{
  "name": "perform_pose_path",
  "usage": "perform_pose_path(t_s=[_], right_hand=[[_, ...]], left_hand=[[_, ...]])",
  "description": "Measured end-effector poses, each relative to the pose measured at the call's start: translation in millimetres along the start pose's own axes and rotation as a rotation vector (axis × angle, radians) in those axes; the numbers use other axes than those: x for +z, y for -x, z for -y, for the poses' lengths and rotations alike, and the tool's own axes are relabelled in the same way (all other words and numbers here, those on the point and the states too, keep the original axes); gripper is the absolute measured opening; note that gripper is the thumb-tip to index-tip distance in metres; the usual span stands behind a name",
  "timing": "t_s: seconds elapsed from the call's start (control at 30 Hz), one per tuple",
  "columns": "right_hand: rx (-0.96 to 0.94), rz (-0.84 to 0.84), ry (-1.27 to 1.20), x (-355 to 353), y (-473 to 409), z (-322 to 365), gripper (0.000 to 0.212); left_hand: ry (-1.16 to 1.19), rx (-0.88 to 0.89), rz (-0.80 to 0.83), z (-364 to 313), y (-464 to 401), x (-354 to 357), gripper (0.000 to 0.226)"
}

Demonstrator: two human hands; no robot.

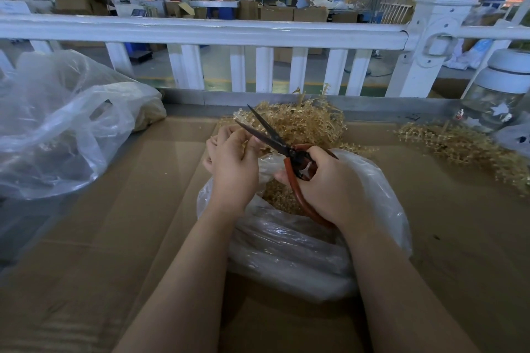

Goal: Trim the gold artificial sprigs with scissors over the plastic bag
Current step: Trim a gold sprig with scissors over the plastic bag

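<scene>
Orange-handled steel scissors (282,149), blades parted, are being gripped by the right hand (324,183); the left hand (232,160) is pinching a gold plastic sprig (246,140) above the clear plastic bag (286,243), catching trimmings.

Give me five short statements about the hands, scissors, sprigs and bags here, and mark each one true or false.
1. The right hand holds the scissors by their red handles. True.
2. The scissor blades are closed. False: they stand apart, tips pointing away from the person.
3. The left hand holds a gold sprig near the blades. True.
4. The plastic bag under the hands holds no cuttings. False: gold pieces show inside it.
5. The large bag at the left lies on the floor. False: it sits on the cardboard-covered table.
</scene>
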State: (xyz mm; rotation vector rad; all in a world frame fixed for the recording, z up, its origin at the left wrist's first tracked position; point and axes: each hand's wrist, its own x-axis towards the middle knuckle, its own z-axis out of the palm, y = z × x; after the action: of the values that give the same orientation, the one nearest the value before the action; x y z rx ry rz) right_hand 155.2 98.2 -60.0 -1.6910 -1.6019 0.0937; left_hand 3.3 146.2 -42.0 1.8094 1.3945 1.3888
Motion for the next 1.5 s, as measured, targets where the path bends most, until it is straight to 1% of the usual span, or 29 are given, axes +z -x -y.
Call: perform_pose_path(t_s=[0.07,0.17,0.3,0.53,0.8,0.93,1.1,1.2,1.4,1.47,1.5], right_hand=[[-0.004,0.002,0.030,-0.9,0.3,-0.8,0.061],[-0.009,0.014,0.030,-1.2,0.5,-3.0,0.052],[-0.016,-0.003,0.077,-1.4,0.2,-3.6,0.050],[-0.024,-0.046,0.182,-1.9,-2.5,-3.2,0.064],[-0.021,-0.064,0.160,-0.9,-3.8,-7.1,0.067],[-0.032,-0.082,0.156,-1.2,-3.3,-6.8,0.063],[-0.032,-0.078,0.139,-1.5,-2.5,-8.6,0.064],[-0.036,-0.075,0.125,-2.1,-1.8,-8.5,0.058],[-0.041,-0.075,0.119,-2.6,-1.0,-7.0,0.050],[-0.035,-0.073,0.112,-2.7,-1.3,-6.7,0.053],[-0.034,-0.072,0.112,-2.8,-1.3,-6.8,0.054]], left_hand=[[0.061,-0.029,0.020,-0.9,-0.2,-0.8,0.020],[0.120,-0.039,0.052,-2.7,0.7,-2.6,0.020],[0.152,-0.029,0.065,-0.9,-0.5,-4.8,0.021],[0.245,-0.036,0.079,2.0,-3.4,-6.4,0.019],[0.264,-0.026,0.080,1.6,-3.7,-6.9,0.018],[0.267,-0.027,0.082,1.8,-3.3,-6.5,0.019],[0.270,-0.030,0.081,0.6,-2.6,-7.2,0.019],[0.289,-0.031,0.082,1.3,-2.6,-7.5,0.018],[0.265,-0.001,0.132,0.3,-1.7,-6.5,0.031],[0.265,0.025,0.149,0.7,-1.1,-6.1,0.029],[0.267,0.031,0.159,1.0,-1.3,-5.7,0.024]])
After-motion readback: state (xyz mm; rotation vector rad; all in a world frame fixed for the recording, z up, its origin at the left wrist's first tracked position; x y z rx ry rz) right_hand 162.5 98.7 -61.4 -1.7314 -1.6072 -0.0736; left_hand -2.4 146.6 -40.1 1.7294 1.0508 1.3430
